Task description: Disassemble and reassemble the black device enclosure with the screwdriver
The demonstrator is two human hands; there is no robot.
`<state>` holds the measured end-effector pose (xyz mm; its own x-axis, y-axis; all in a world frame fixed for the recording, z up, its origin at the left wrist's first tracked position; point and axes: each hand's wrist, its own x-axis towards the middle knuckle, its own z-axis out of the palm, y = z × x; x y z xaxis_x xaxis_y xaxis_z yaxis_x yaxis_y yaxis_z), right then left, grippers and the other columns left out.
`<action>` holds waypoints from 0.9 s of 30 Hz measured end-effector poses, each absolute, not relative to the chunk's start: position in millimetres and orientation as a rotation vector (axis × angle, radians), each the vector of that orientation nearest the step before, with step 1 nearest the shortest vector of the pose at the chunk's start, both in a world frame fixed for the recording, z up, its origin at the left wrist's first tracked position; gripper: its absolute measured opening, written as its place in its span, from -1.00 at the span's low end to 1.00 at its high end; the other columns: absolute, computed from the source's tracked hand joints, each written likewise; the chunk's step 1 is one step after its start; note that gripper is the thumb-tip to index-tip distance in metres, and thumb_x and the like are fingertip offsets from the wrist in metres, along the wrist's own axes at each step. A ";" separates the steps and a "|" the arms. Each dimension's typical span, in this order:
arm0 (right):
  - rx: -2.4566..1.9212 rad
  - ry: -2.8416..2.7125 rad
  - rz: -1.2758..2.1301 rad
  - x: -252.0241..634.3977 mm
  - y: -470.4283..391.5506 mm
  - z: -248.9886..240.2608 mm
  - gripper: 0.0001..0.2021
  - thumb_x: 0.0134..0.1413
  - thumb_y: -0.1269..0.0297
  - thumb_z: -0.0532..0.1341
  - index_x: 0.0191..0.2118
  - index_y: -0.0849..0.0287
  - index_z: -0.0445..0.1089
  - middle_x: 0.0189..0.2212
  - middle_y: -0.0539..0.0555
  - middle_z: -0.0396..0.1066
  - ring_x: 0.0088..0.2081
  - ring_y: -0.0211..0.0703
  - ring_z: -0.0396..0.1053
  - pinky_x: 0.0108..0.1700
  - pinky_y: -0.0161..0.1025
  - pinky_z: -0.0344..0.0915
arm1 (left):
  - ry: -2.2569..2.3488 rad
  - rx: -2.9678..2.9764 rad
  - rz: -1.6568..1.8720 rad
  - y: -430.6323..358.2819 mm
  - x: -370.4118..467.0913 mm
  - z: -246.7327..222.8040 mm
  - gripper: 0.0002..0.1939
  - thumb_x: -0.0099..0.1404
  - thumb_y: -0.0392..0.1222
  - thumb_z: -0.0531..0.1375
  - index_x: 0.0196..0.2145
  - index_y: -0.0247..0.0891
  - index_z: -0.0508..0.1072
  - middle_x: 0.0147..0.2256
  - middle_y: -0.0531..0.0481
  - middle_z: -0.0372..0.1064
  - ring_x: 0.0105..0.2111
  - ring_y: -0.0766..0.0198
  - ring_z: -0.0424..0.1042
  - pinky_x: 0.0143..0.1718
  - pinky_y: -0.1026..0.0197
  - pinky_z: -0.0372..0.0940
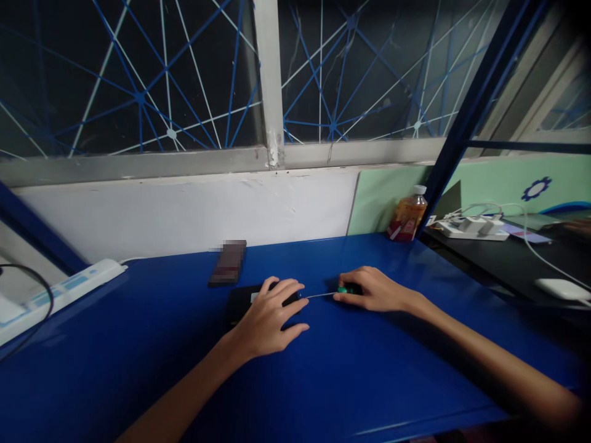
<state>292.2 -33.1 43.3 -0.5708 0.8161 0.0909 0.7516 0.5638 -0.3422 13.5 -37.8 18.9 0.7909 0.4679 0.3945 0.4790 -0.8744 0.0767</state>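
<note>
My left hand (pixel 277 314) rests over a black box-like object (pixel 237 301), its fingers spread and stretched out across the top. Much of that object is hidden under the palm, so its kind does not show. A screwdriver (pixel 342 290) with a green handle is pinched in my right hand (pixel 369 288), a little way to the right. Its thin metal shaft points left and reaches the right end of the black object, where a small blue part shows beside my left fingertips. Whether the tip touches cannot be made out.
Behind my left hand a dark, partly blurred flat object (pixel 228 263) lies on the blue table (pixel 295 381). A white power strip (pixel 60 298) runs along the left. A capped drink bottle (pixel 409 213) stands at the back right. Chargers and cables (pixel 478 226) sit on a black table beyond.
</note>
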 end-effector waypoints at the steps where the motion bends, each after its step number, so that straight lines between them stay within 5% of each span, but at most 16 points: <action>1: -1.302 -2.559 0.391 292.2 -33.4 43.5 -0.63 0.16 -0.04 0.08 -0.32 0.18 0.41 -0.52 0.05 0.42 -0.51 -0.27 0.26 -0.44 -0.28 -0.03 | -0.777 -2.956 -0.630 -38.9 14.5 18.6 -0.64 0.29 -0.05 0.15 0.02 -0.15 0.37 0.06 -0.12 0.29 0.10 0.02 0.20 0.10 -0.18 0.00; 10: -1.309 -2.557 0.340 294.1 -33.0 44.8 -0.63 0.16 -0.05 0.08 -0.33 0.18 0.41 -0.51 0.05 0.43 -0.50 -0.26 0.28 -0.44 -0.28 -0.01 | -0.805 -2.996 -0.590 -38.8 16.4 16.4 -0.60 0.31 0.00 0.12 0.04 -0.21 0.34 0.01 -0.13 0.35 0.12 0.02 0.18 0.14 -0.19 -0.04; 17: -1.386 -2.509 0.245 304.0 -27.7 49.9 -0.60 0.16 -0.07 0.07 -0.33 0.18 0.42 -0.50 0.06 0.44 -0.48 -0.24 0.31 -0.43 -0.29 0.03 | -0.872 -2.918 -0.505 -35.7 14.3 12.4 -0.54 0.31 -0.03 0.12 0.14 -0.15 0.25 0.20 -0.15 0.11 0.22 -0.03 0.02 0.16 -0.25 -0.10; 27: -1.441 -2.484 0.138 313.7 -25.9 55.3 -0.57 0.15 -0.10 0.05 -0.33 0.18 0.44 -0.56 0.03 0.39 -0.55 -0.27 0.25 -0.48 -0.29 -0.03 | -1.105 -2.847 -0.374 -22.7 -3.8 28.1 -0.49 0.21 0.02 0.17 0.10 -0.14 0.30 0.06 -0.16 0.27 0.00 -0.06 0.26 -0.06 -0.15 0.17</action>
<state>313.7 -25.9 55.3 -0.4713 0.8633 0.1804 0.8380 0.5022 -0.2136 -3.8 -22.7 28.1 0.7127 0.6561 0.2482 0.6719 -0.7402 0.0273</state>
